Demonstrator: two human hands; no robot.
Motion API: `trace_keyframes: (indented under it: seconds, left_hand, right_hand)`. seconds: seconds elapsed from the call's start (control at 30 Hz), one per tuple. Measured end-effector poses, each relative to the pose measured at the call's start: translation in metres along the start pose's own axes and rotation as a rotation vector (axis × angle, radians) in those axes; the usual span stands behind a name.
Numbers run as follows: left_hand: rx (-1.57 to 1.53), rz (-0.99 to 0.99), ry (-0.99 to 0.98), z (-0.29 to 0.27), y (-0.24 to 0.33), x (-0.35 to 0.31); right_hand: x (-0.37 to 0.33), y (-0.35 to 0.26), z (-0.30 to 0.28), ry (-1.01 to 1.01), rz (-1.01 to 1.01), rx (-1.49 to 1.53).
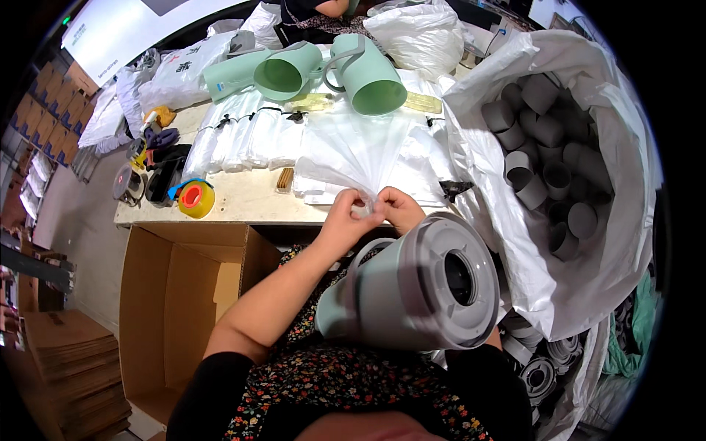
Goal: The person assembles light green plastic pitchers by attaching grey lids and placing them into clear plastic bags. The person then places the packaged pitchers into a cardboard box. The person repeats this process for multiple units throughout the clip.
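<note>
Over the near edge of the table, my left hand (346, 219) and my right hand (401, 209) come together, fingers closed, pinching the gathered edge of a clear plastic bag (371, 147). The bag fans out from my fingers across a pile of similar bags. Tilted on my lap, by my right forearm, is a pale grey-green jug (390, 298). Its round grey end (435, 317), with a dark hole in the middle, faces right and up. Beyond the bag lie mint-green jugs with handles, one (376, 92) with its mouth toward me and another (287, 73) to its left.
An open cardboard box (151, 294) stands at my left. At my right, a white sack (507, 272) holds several grey cylindrical parts (546, 128). Yellow tape (197, 198) and tied bag bundles (250, 143) lie on the table. Another person (312, 11) is across it.
</note>
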State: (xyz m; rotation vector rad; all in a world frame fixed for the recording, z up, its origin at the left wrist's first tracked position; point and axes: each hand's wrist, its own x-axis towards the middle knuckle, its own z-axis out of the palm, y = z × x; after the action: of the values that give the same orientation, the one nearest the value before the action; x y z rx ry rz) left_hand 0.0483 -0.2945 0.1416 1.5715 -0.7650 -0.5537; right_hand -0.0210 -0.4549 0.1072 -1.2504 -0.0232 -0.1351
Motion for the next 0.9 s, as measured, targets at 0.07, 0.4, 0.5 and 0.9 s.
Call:
trace_keyframes:
  seconds: [0.07, 0.4, 0.5, 0.9]
  left_hand:
    - [0.117, 0.128, -0.021, 0.002, 0.0, 0.019]
    - [-0.274, 0.031, 0.205, -0.03, 0.012, 0.048]
    - [-0.416, 0.128, -0.166, 0.002, 0.042, 0.02]
    - [-0.1, 0.092, -0.059, 0.011, 0.024, 0.051]
  right_hand:
    - [-0.005, 0.003, 0.001, 0.204, -0.061, 0.171]
    - [-0.08, -0.03, -0.026, 0.715, -0.26, 0.705]
    - [-0.09, -0.058, 0.0, 0.623, -0.333, 0.468]
    - [-0.002, -0.028, -0.01, 0.398, -0.325, 0.214]
